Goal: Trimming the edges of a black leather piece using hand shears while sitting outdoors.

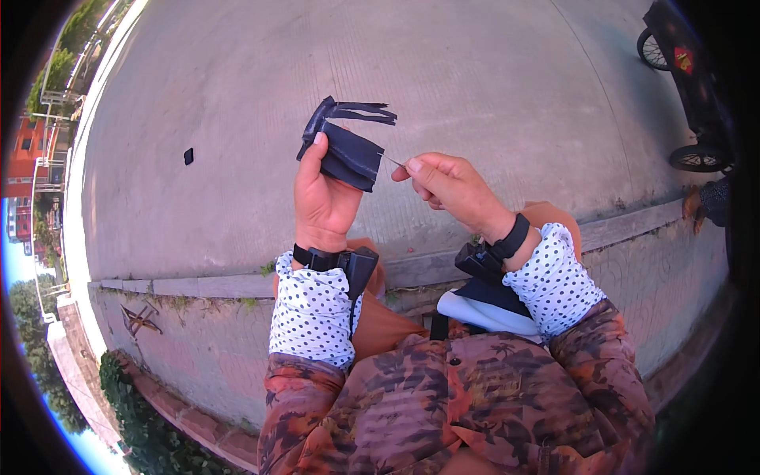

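Observation:
My left hand (323,198) is closed around a folded piece of dark navy fabric (352,150), with the thumb pressed on its front. Narrow cut strips (366,111) of the same dark material stick out to the right from its upper end. Just right of the fabric, my right hand (451,186) pinches a thin, needle-like thing (393,162) between thumb and forefinger. Its far tip meets the fabric's right edge; whether it is a needle or a taut thread is too fine to tell. Both hands are raised in front of my lap.
On my lap lies a black and white cloth (491,305). A small black object (188,156) rests on the concrete ground at left. A low ledge (427,269) crosses below my hands. At right are a dark wheeled cart (689,87) and another person's foot (693,207).

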### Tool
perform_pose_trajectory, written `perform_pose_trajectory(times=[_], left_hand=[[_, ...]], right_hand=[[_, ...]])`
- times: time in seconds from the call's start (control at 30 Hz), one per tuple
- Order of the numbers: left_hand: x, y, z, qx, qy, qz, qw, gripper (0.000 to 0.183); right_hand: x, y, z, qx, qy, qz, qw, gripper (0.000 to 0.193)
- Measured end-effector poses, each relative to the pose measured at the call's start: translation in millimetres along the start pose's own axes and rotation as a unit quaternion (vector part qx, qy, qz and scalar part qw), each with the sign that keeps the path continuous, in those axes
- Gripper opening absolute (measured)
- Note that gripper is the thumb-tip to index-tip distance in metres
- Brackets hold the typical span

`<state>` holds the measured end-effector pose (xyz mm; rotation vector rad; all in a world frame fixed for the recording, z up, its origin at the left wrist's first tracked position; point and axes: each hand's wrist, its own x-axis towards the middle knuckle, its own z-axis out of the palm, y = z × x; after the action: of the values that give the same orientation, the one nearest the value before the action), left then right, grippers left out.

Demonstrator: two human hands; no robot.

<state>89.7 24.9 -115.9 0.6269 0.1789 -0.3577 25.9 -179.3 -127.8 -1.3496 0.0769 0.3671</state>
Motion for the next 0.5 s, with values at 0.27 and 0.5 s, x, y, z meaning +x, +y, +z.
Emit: perform_pose_trajectory(times=[0.27,0.5], left_hand=[[-2,-8,12,0.031,0.029,-0.014,0.999,0.023],[1,-11,2,0.042,0.021,-0.012,0.999,0.024]], right_hand=[[0,-5,2,0.006,0.005,-0.023,1.0,0.038],[1,-3,3,-0.01,0.024,-0.046,0.999,0.036]])
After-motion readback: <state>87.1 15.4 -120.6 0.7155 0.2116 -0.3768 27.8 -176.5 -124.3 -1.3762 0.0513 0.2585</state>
